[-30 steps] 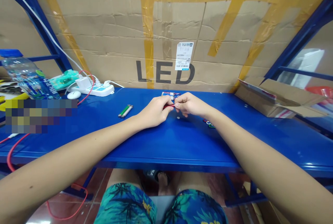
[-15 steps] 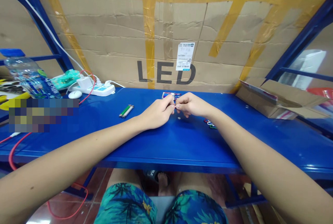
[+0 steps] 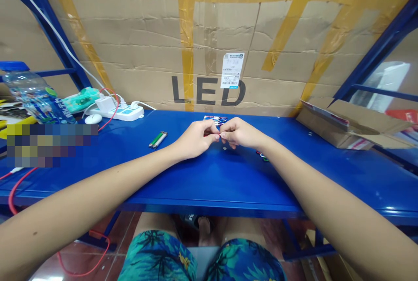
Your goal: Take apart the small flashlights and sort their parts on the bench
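Fingertips of the left hand (image 3: pixel 195 141) and the right hand (image 3: pixel 240 133) meet just above the blue metal bench (image 3: pixel 235 185), pinching a tiny pale piece (image 3: pixel 220 135) between them; it is too small to read well, though it may be a wire end. Both hands are curled and pressed toward each other, not spread. A short red piece (image 3: pixel 206 133) shows at the left hand's fingers. Just beyond the hands lies a tight row of small red, white and blue wired parts (image 3: pixel 214 119). Small coloured pieces (image 3: pixel 263 156) sit just past the right hand, partly hidden by it. To the left lies a slim green-and-silver object (image 3: pixel 158 139), well apart from the hands. Farther left stand a white power strip (image 3: pixel 116 112), a white computer mouse (image 3: pixel 93 118), a green packet (image 3: pixel 81 99) and a clear plastic water bottle with a blue cap (image 3: pixel 32 91). A low open cardboard box (image 3: pixel 339 126) sits at the bench's right end, against a brown cardboard wall with yellow tape and printed letters LED (image 3: pixel 209 91).
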`<state>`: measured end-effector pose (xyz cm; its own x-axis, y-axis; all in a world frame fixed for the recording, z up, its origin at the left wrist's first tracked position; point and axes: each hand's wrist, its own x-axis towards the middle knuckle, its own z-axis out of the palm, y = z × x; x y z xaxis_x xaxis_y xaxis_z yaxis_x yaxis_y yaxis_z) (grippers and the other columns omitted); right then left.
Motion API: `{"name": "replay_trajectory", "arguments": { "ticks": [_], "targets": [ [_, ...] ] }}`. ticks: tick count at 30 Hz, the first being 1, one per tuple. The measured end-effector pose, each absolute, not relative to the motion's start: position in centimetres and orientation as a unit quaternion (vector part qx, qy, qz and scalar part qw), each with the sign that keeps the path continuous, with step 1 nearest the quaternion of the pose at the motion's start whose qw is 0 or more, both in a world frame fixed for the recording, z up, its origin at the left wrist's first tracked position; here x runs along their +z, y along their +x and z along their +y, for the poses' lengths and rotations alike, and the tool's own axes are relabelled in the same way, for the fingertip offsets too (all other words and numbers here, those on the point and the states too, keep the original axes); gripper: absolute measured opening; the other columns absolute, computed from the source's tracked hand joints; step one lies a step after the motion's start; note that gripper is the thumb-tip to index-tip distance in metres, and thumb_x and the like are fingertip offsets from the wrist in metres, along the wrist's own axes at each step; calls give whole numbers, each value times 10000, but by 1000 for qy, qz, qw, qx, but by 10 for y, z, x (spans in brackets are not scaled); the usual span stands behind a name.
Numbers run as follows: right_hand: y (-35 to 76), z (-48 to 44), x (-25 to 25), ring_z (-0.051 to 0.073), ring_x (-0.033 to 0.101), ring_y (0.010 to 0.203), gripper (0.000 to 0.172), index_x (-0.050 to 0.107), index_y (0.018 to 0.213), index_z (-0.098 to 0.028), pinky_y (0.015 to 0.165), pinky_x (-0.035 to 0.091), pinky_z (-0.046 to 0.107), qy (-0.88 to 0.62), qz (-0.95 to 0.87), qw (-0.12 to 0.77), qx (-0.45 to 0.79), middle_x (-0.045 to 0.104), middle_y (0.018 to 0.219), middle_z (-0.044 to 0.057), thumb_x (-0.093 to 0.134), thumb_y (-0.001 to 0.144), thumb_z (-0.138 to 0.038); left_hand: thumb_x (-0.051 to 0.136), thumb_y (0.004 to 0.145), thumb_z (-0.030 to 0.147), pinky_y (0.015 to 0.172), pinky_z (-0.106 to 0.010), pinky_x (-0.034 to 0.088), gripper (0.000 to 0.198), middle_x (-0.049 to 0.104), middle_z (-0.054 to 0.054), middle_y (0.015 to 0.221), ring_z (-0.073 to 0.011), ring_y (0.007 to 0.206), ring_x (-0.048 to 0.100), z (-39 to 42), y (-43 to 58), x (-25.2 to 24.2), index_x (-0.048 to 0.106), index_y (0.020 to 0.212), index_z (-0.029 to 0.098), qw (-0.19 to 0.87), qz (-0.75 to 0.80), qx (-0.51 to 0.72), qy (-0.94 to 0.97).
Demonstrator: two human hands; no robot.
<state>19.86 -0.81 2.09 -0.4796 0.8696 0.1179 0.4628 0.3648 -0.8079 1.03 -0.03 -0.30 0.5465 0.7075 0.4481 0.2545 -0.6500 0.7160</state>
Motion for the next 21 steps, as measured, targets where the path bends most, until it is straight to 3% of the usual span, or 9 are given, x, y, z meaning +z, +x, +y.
{"name": "replay_trajectory", "arguments": {
  "ticks": [9,14,21],
  "targets": [
    [193,-13,17,67,372,342,127,550,479,-154,378,393,247,-426,-703,346,453,513,465,-7,575,601,-133,552,864,138,623,-269,422,121,649,-1,719,-132,639,552,-11,10,0,566,749,174,146,276,390,866],
    [191,-14,17,49,299,327,117,524,464,-154,361,369,250,-397,-654,362,533,518,458,-5,560,561,-99,469,895,105,699,-292,469,141,663,-38,799,-168,755,613,-8,8,-4,553,813,183,29,224,384,895],
    [195,-11,20,51,214,335,138,567,496,-141,368,331,240,-372,-613,340,608,306,353,-71,583,628,-104,373,911,54,707,-299,484,223,653,-79,820,-193,808,602,-5,4,-4,548,852,179,-164,168,335,912]
  ]
}}
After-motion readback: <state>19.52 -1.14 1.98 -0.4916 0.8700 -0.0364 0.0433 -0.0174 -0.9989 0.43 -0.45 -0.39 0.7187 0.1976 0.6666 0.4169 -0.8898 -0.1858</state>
